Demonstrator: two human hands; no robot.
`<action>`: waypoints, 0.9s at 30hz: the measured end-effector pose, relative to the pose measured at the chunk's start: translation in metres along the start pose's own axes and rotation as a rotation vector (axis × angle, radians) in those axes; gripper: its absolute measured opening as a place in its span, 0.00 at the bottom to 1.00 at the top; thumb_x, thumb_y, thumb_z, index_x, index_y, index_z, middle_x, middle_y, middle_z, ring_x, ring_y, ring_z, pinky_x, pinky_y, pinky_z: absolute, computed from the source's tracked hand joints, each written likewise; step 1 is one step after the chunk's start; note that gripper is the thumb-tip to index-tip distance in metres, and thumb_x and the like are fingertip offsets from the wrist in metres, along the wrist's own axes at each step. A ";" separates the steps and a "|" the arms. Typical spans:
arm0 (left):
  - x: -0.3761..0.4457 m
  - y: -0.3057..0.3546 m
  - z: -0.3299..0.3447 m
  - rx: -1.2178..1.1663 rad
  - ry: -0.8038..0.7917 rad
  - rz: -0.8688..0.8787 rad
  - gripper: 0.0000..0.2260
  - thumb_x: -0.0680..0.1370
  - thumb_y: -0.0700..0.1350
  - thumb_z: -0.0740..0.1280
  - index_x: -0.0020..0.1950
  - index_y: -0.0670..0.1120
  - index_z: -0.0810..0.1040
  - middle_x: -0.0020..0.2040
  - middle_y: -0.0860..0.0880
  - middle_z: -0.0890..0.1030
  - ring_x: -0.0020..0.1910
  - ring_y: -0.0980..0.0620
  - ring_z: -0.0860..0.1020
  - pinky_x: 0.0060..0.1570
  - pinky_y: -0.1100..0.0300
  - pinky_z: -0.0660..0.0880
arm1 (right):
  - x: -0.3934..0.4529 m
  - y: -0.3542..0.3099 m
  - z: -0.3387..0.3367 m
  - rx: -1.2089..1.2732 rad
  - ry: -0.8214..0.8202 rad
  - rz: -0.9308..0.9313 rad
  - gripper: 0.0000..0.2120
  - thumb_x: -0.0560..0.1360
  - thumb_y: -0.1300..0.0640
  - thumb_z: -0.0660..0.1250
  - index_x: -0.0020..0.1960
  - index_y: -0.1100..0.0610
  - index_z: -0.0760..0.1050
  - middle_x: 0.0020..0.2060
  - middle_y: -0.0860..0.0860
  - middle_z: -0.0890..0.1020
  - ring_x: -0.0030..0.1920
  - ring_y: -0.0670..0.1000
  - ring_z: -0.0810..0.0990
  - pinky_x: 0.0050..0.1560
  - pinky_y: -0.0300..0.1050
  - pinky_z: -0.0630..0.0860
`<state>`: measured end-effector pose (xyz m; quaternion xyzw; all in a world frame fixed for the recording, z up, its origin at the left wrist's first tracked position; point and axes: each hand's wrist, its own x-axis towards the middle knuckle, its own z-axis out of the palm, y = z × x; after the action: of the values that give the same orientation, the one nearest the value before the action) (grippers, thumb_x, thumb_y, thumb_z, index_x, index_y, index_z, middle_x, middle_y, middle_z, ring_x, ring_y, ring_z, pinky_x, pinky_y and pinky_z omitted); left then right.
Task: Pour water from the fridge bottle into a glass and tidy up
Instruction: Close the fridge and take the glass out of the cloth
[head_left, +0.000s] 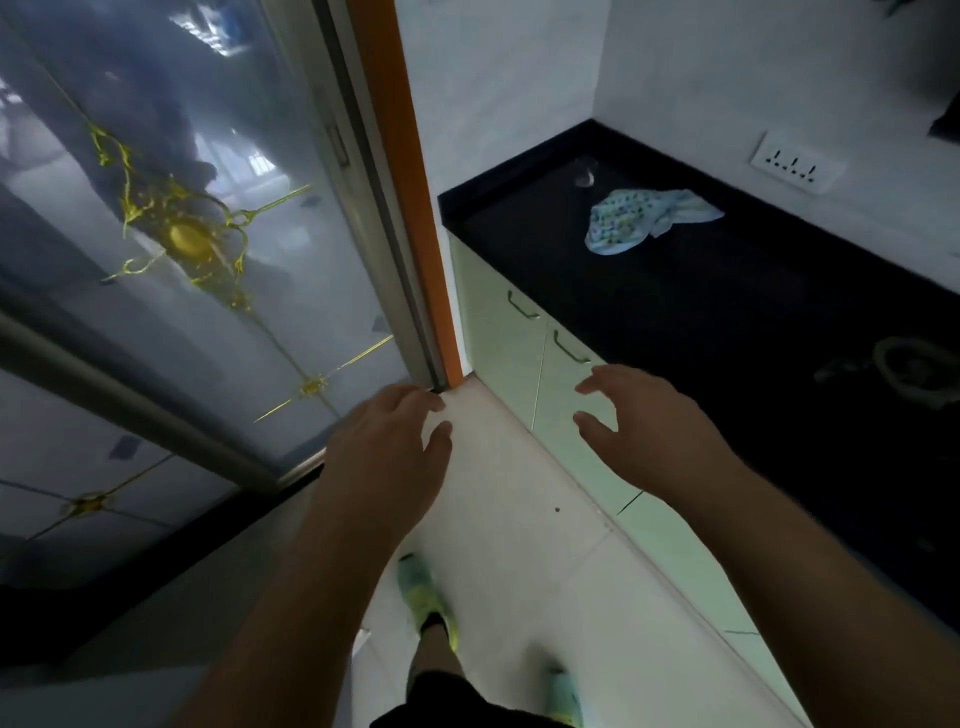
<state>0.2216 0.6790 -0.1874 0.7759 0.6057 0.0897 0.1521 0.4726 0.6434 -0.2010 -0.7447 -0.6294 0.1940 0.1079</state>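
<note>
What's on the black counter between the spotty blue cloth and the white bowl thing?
Nothing. In the head view, the black stone counter is bare between the dotted light-blue cloth and the whitish round bowl-like object.

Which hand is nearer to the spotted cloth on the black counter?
Right. The right hand hangs open in front of the cabinet doors, below the counter edge on the side of the spotted cloth. The left hand is further off, by the glass door's frame.

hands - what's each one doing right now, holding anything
Left hand: open, fingers relaxed, holding nothing.
Right hand: open, fingers spread, holding nothing.
</note>
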 end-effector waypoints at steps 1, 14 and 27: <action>0.018 -0.005 0.001 0.023 -0.010 0.020 0.14 0.83 0.52 0.64 0.68 0.50 0.79 0.69 0.51 0.77 0.66 0.48 0.75 0.64 0.51 0.72 | 0.014 -0.003 0.001 -0.006 0.004 0.020 0.19 0.81 0.45 0.65 0.71 0.46 0.74 0.72 0.43 0.74 0.71 0.49 0.73 0.69 0.52 0.71; 0.267 -0.049 -0.018 0.153 -0.126 0.339 0.17 0.85 0.54 0.59 0.72 0.51 0.73 0.70 0.51 0.75 0.68 0.50 0.75 0.67 0.50 0.72 | 0.187 -0.047 -0.012 0.026 0.137 0.313 0.18 0.79 0.45 0.68 0.67 0.47 0.75 0.69 0.45 0.77 0.67 0.52 0.77 0.67 0.57 0.74; 0.452 -0.005 0.025 0.250 -0.224 0.440 0.16 0.84 0.54 0.62 0.70 0.53 0.74 0.67 0.51 0.76 0.64 0.50 0.75 0.62 0.50 0.75 | 0.343 0.025 -0.018 0.085 0.095 0.429 0.18 0.79 0.44 0.66 0.67 0.47 0.76 0.66 0.48 0.78 0.64 0.54 0.78 0.66 0.57 0.75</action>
<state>0.3388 1.1143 -0.2332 0.9065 0.4085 -0.0415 0.0981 0.5480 0.9764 -0.2479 -0.8646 -0.4421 0.2035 0.1251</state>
